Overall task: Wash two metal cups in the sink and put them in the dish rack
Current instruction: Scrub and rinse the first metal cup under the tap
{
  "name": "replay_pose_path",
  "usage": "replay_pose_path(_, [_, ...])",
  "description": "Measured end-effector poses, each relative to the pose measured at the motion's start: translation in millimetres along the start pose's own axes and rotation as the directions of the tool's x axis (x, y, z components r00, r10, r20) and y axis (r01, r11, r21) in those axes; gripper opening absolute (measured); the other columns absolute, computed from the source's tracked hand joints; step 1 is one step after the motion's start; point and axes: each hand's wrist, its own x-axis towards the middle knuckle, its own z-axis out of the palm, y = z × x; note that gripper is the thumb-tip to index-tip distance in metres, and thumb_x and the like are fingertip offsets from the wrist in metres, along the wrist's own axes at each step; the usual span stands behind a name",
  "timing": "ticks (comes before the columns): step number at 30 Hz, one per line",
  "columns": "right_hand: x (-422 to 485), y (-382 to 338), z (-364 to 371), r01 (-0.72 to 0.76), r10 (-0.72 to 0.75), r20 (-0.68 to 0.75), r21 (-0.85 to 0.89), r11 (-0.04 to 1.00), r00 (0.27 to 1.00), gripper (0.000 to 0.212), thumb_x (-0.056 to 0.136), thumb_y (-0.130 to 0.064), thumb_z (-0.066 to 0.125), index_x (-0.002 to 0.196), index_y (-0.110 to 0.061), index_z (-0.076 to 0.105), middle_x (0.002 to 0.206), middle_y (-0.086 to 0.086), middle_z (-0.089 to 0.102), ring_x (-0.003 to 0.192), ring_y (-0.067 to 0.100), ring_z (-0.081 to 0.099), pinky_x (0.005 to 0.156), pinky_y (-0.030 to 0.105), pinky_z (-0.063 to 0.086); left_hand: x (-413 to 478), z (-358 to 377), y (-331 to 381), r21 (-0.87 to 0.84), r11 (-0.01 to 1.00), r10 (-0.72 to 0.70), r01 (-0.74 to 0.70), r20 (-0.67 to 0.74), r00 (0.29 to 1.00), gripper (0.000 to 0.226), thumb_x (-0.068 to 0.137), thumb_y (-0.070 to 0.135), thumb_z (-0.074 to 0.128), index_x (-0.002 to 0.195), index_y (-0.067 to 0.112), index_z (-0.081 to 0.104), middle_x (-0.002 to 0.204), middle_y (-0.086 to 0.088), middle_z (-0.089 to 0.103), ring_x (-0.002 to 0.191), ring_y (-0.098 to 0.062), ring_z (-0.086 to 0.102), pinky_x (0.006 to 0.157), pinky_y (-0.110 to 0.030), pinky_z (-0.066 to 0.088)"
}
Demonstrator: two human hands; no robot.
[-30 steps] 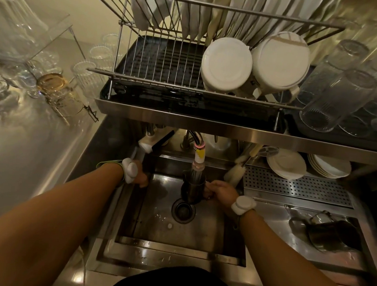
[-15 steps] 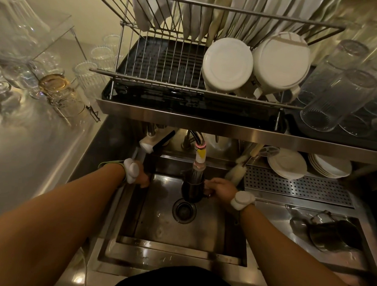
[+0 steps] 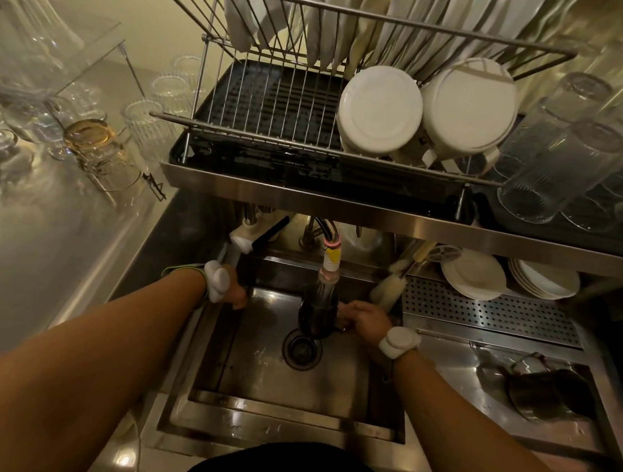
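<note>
One dark metal cup, beneath hose-ended tap spout in steel sink, grasped by right grip; left grip at sink's left rim, clasp indeterminable.

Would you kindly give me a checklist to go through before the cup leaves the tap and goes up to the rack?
1. Grip: the right hand holds the metal cup: ok.
2. Cup under the faucet spout, over the sink: ok.
3. Water running: cannot tell.
4. Tap control in the left hand: cannot tell; it sits at the sink's back left corner.
5. Room in the dish rack: ok, its left part is bare.
6. The second cup at hand: ok, on its side on the drainboard.
</note>
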Motion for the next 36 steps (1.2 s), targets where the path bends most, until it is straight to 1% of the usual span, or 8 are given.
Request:
replay_pose_path(3, [5.4,-0.5,2.3,0.011,-0.012,-0.092,-0.01,1.0,0.996,0.028,0.096,-0.022,0.065,0.069,-0.013,0.068,0.074,0.008,0.066,0.076,0.025,0.063,0.074,0.039,0.053,-2.5,0.3,-3.8,0.016,0.999,-0.051,0.051,0.006,0.999,0.043,0.079,0.033,0.072,0.111,0.004,0.067,0.077,-0.001,0.058,0.067,-0.018,0.058,0.049,-0.013,0.034])
replay_pose_path(7, [2.1,-1.2,-0.7,-0.026,0.026,-0.016,-0.022,0.999,1.0,0.026,0.093,-0.023,0.069,0.069,-0.014,0.072,0.08,0.014,0.069,0.083,0.033,0.065,0.086,0.046,0.054,-14.9,-5.6,1.0,-0.036,0.999,0.017,-0.019,-0.053,0.998,0.035,0.087,0.034,0.061,0.11,0.008,0.067,0.105,-0.009,0.067,0.101,-0.025,0.064,0.051,-0.014,0.032])
replay_pose_path(11, [-1.0,-3.0,3.9,0.011,-0.008,-0.099,0.031,0.999,0.995,0.025,0.095,-0.019,0.066,0.072,-0.013,0.069,0.074,0.007,0.066,0.072,0.02,0.061,0.077,0.038,0.051,-8.6,-1.9,-2.6,0.022,1.0,-0.02,0.019,0.019,1.0,0.025,0.078,0.033,0.071,0.089,0.011,0.069,0.069,0.002,0.056,0.065,-0.018,0.057,0.05,-0.016,0.036])
replay_pose_path(13, [-3.2,-3.6,4.8,0.013,-0.012,-0.058,0.012,1.0,0.998,0.025,0.095,-0.02,0.067,0.071,-0.013,0.069,0.072,0.005,0.065,0.073,0.02,0.061,0.074,0.035,0.05,-10.4,-3.0,-3.7,0.013,1.0,0.005,-0.005,0.004,1.0,0.02,0.081,0.033,0.066,0.071,0.016,0.06,0.075,0.001,0.057,0.073,-0.018,0.055,0.05,-0.017,0.036])
replay_pose_path(20, [-2.7,-8.2,6.5,-0.008,0.01,-0.05,0.035,0.999,0.999,0.027,0.095,-0.016,0.067,0.068,-0.012,0.066,0.068,0.006,0.064,0.068,0.02,0.06,0.069,0.033,0.05,-14.2,-6.9,-1.6,0.06,0.996,0.065,-0.067,0.032,0.997,0.022,0.087,0.033,0.06,0.097,0.014,0.064,0.093,-0.003,0.056,0.085,-0.017,0.053,0.052,-0.014,0.032])
replay_pose_path(27, [-8.6,-7.7,6.9,-0.019,0.014,-0.075,-0.064,0.998,0.997,0.029,0.096,-0.022,0.066,0.068,-0.015,0.067,0.068,0.004,0.065,0.068,0.02,0.061,0.069,0.031,0.05,-11.5,-5.2,-1.2,0.063,0.995,0.07,-0.072,0.035,0.997,0.029,0.084,0.03,0.063,0.061,0.021,0.048,0.088,-0.004,0.058,0.08,-0.02,0.054,0.052,-0.019,0.035])
replay_pose_path(30, [-10.6,-7.1,4.7,-0.032,0.024,-0.096,-0.081,0.996,0.995,0.034,0.096,-0.026,0.065,0.064,-0.015,0.065,0.069,0.008,0.064,0.073,0.026,0.059,0.076,0.039,0.048,-10.5,-5.4,-0.2,0.083,0.993,0.079,-0.083,0.04,0.996,0.022,0.087,0.029,0.061,0.069,0.017,0.054,0.09,-0.004,0.056,0.082,-0.018,0.052,0.051,-0.016,0.033])
replay_pose_path(36, [-14.7,-11.8,6.4,-0.075,0.071,-0.042,-0.101,0.992,0.997,0.024,0.099,-0.024,0.06,0.076,-0.017,0.062,0.074,0.003,0.062,0.068,0.019,0.059,0.069,0.032,0.053,-16.1,-7.6,3.1,0.123,0.99,0.069,-0.073,0.04,0.997,0.034,0.089,0.029,0.058,0.113,0.006,0.065,0.095,-0.005,0.057,0.085,-0.017,0.051,0.049,-0.014,0.031])
